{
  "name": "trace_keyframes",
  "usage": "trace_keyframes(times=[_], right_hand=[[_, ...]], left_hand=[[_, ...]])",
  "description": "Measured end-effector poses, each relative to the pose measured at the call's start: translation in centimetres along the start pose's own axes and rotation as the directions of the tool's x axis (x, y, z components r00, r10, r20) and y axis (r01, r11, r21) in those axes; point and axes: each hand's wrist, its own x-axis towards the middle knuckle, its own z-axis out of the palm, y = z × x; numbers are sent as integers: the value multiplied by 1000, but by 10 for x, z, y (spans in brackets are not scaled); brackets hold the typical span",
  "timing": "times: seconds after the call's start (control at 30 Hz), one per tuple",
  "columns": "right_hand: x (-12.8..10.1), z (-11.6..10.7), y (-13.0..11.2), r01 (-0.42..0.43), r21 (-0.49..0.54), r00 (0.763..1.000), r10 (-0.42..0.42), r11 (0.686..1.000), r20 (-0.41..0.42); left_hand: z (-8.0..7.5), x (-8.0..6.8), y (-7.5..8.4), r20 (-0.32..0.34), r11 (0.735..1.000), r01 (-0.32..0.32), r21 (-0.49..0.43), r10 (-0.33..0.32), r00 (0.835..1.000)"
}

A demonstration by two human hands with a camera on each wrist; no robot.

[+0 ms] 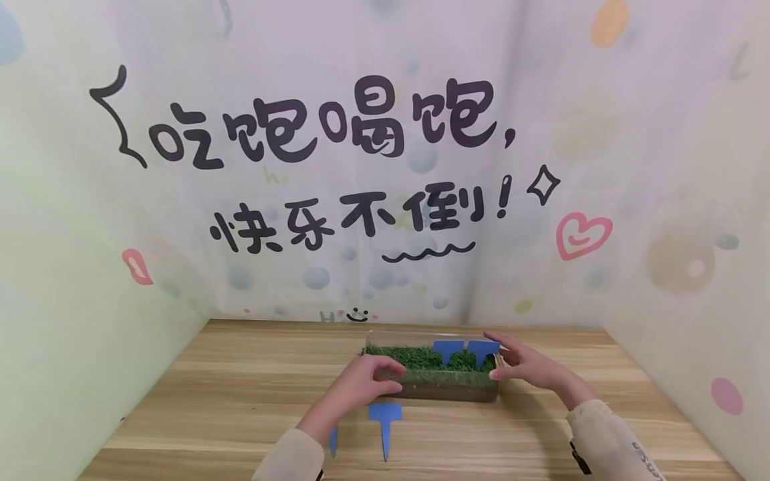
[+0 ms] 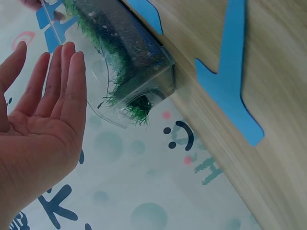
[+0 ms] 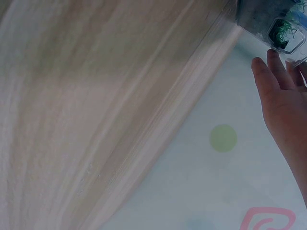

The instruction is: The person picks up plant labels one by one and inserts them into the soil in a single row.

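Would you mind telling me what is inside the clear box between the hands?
The clear box holds green grass over dark soil, with two blue tags stuck in. Their stakes are buried, unseen.

sleeves: cream, long | right sleeve [image 1: 607, 437]: dark printed lettering, small black tab | hands: bare

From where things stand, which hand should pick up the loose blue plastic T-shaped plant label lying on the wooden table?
Left, probably: the left hand is nearest the blue plastic T-shaped plant label; the right hand is beyond the clear grass-filled box.
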Motion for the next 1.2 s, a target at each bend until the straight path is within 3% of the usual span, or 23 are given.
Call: trace_keyframes(times=[0.4, 0.87, 1.2], right_hand=[[-1, -3, 1, -15, 12, 1000, 15, 1000, 5], [-1, -2, -1, -20, 19, 1000, 20, 1000, 7], [0, -3, 1, -16, -4, 1000, 16, 1000, 1]], left_hand=[[-1, -6, -7, 30, 999, -41, 16, 40, 999], [0, -12, -16, 79, 999, -39, 26, 36, 996], [0, -18, -16, 118, 1000, 17, -7, -16, 993]])
